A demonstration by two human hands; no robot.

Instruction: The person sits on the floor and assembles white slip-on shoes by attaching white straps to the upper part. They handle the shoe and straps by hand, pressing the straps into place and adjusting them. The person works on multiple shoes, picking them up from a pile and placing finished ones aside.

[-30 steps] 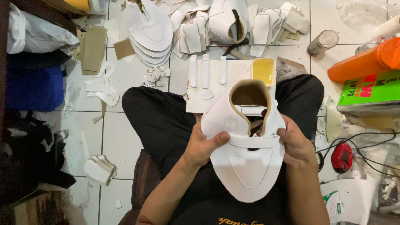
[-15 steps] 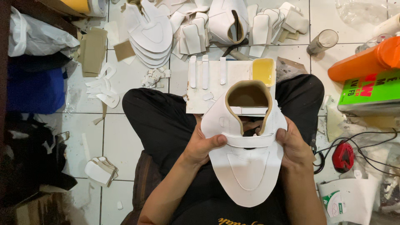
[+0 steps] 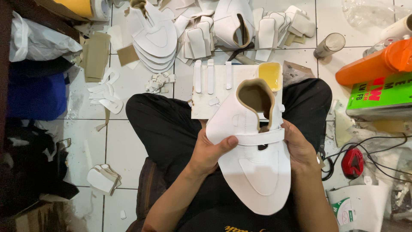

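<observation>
Both hands are holding a white shoe upper [image 3: 257,172] over the lap, toe end pointing toward the wearer at 6 o'clock, tan-lined collar opening up at 12. Left hand [image 3: 208,152] is gripping the upper's left edge, thumb lying on top and pressing flat near the strap [image 3: 259,138], fingers going underneath, likely to keep the soft piece from folding. Right hand [image 3: 300,148] is closing on the right edge at the strap's end, thumb side on top, rest of the fingers hidden behind the piece; probably pinning the strap down where it is crossing the vamp. Both grips are narrow, clamped on the upper, held flat and face-up so the strap line is showing.

Person is sitting cross-legged on a tiled floor [image 3: 124,141] in black trousers. Just past the upper at 12 o'clock a white board [image 3: 214,96] is resting on the knees, carrying loose white strips [image 3: 204,75] laid side by side and a small tub of yellow glue [image 3: 270,75] at its right corner, close for reach.

Farther out at 11 to 12 o'clock, stacks of cut white pieces [image 3: 156,41] are lying fanned on the floor. At 1 o'clock a clear cup [image 3: 329,45] is lying tipped. At 2 o'clock an orange bottle [image 3: 373,64] is lying over a green box [image 3: 380,96]. At 3 o'clock a red tool [image 3: 352,162] with black cable is sitting. At 9 o'clock a blue bag [image 3: 36,94].
</observation>
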